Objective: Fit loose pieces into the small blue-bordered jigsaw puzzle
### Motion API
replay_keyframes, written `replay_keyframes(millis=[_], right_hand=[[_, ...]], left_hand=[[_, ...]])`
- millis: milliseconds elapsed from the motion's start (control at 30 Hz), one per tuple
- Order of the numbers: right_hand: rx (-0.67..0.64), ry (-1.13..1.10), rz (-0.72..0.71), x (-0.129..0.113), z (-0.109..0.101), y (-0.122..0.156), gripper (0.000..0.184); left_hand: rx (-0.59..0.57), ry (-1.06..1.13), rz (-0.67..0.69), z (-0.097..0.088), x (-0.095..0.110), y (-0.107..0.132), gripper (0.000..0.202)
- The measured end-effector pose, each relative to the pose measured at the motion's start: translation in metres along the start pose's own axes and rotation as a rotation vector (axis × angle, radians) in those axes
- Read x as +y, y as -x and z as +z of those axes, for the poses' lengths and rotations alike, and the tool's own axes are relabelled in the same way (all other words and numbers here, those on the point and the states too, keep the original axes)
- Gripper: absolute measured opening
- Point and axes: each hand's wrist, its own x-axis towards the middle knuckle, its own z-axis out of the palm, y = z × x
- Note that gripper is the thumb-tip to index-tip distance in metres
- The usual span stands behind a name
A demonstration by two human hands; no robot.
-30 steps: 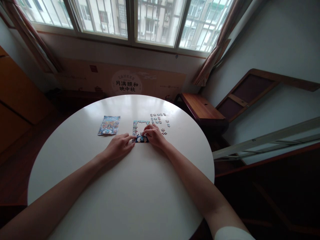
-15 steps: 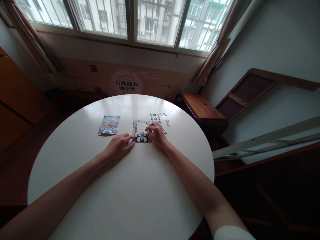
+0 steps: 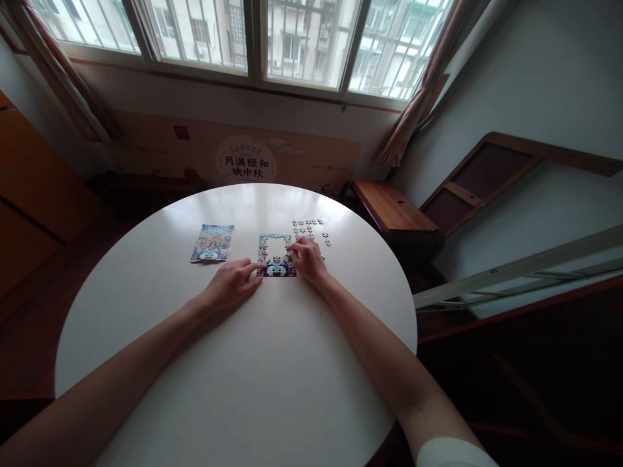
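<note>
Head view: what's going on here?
A person's left hand touches the lower-left corner of a colourful, partly assembled rectangular jigsaw puzzle. Their right hand is at its right side; whether it grips a piece can't be made out. The puzzle's middle is unfilled. Small multicoloured loose jigsaw pieces lie beyond the right hand, on the round white table.

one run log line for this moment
left hand: at puzzle, near left corner; right hand: at puzzle's right edge, grip unclear; puzzle: middle unfilled; pieces: loose beyond right hand; bag: left of puzzle
</note>
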Motion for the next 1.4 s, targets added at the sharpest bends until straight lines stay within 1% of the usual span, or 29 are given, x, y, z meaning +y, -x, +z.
replay_keyframes(millis=[167,467,733,933,1167,1400], right_hand=[[-0.012,-0.004,0.0,0.0004,0.0013,-0.0002,0.027],[-0.053,0.018,0.042,0.0016,0.0021,-0.0004,0.025],[-0.096,0.023,0.079,-0.0028,-0.001,-0.0001,0.025],[-0.097,0.018,0.074,-0.0031,-0.0014,-0.0003,0.024],[-0.098,0.027,0.063,-0.0042,-0.0023,-0.0004,0.024],[-0.096,0.034,0.061,-0.0045,-0.0023,-0.0005,0.025]], left_hand=[[0.0,0.003,-0.005,-0.0009,0.0007,-0.0004,0.032],[0.006,0.016,-0.003,-0.0004,0.0015,-0.0004,0.032],[0.01,0.006,0.003,0.002,-0.0011,-0.0004,0.031],[0.004,-0.01,0.002,-0.0008,0.0016,-0.0007,0.03],[0.008,-0.019,0.01,0.0004,0.0004,-0.0005,0.03],[0.029,0.0,0.0,0.0028,-0.0005,-0.0001,0.036]])
